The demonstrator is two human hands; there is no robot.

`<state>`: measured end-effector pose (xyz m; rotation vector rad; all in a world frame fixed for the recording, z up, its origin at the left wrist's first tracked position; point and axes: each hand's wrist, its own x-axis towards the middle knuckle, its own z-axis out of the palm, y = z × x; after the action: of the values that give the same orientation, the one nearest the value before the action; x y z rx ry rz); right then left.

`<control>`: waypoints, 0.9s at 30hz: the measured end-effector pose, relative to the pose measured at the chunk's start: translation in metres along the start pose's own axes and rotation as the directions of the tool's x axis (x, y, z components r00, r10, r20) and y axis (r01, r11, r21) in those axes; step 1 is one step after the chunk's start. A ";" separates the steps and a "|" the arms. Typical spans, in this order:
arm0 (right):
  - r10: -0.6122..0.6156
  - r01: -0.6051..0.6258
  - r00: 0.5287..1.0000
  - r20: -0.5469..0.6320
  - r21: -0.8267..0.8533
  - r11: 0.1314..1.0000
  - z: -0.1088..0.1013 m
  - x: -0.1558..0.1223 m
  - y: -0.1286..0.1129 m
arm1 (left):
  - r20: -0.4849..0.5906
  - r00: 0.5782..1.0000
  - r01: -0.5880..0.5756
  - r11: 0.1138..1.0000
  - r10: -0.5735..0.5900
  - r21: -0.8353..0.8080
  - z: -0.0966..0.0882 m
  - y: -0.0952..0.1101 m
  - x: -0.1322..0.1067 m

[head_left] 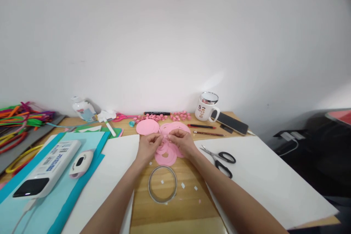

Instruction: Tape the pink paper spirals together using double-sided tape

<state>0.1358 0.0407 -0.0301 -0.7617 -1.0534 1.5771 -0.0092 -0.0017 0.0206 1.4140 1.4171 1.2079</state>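
My left hand (149,146) and my right hand (183,143) meet over the middle of the table, thumbs and fingertips pinched together. Between them is a small piece of pink paper, mostly hidden by the fingers. Cut pink paper pieces (166,156), some with curved cut-outs, lie right under the hands. A whole pink paper circle (147,127) rests just behind my left hand. Nearer to me, a roll of tape (162,184) lies flat between my forearms, with small white scraps around it. Black-handled scissors (221,158) lie open to the right of my right hand.
Small rolled pink pieces (156,117) line the wall beside a black marker (157,113). A mug (205,109), a phone (233,122) and a pencil (208,133) are at the back right. A power bank (52,168) and pipe cleaners (27,117) are on the left.
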 end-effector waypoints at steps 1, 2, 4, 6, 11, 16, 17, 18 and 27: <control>-0.007 0.006 1.000 -0.010 -0.016 1.000 0.000 0.000 0.000 | 0.001 1.000 0.001 1.000 -0.001 -0.003 0.000 0.000 0.000; -0.009 0.009 1.000 -0.020 -0.032 0.999 -0.001 0.000 0.001 | 0.000 1.000 0.001 1.000 -0.001 -0.006 0.000 0.001 0.000; -0.005 0.003 0.999 -0.037 -0.050 0.999 -0.001 0.000 0.001 | -0.003 1.000 -0.003 1.000 0.003 -0.004 0.000 0.001 -0.001; 0.008 -0.010 0.999 -0.042 -0.050 0.999 0.000 0.000 0.000 | -0.013 1.000 -0.014 1.000 0.014 0.003 -0.001 0.002 -0.001; 0.004 -0.003 1.000 0.014 -0.041 0.999 0.002 -0.001 -0.002 | -0.023 0.999 -0.026 1.000 0.026 0.008 -0.002 0.001 0.001; 0.032 -0.033 0.999 0.006 0.031 0.999 0.001 -0.001 -0.001 | -0.009 1.000 -0.025 1.000 0.025 0.010 -0.001 0.000 0.001; 0.034 -0.035 0.999 0.004 0.034 0.999 0.001 -0.001 -0.001 | -0.008 1.000 -0.022 1.000 0.022 0.013 -0.001 -0.001 0.001; 0.031 -0.032 1.000 0.002 0.033 0.999 0.000 -0.001 -0.001 | -0.006 1.000 -0.019 1.000 0.019 0.018 0.000 -0.001 0.001; -0.014 0.011 0.999 -0.050 -0.069 0.998 0.001 0.000 -0.001 | -0.001 0.998 -0.062 0.996 0.062 0.070 -0.001 -0.004 0.001</control>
<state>0.1353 0.0408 -0.0290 -0.8365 -1.0780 1.5095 -0.0109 -0.0003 0.0174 1.5142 1.4393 1.2102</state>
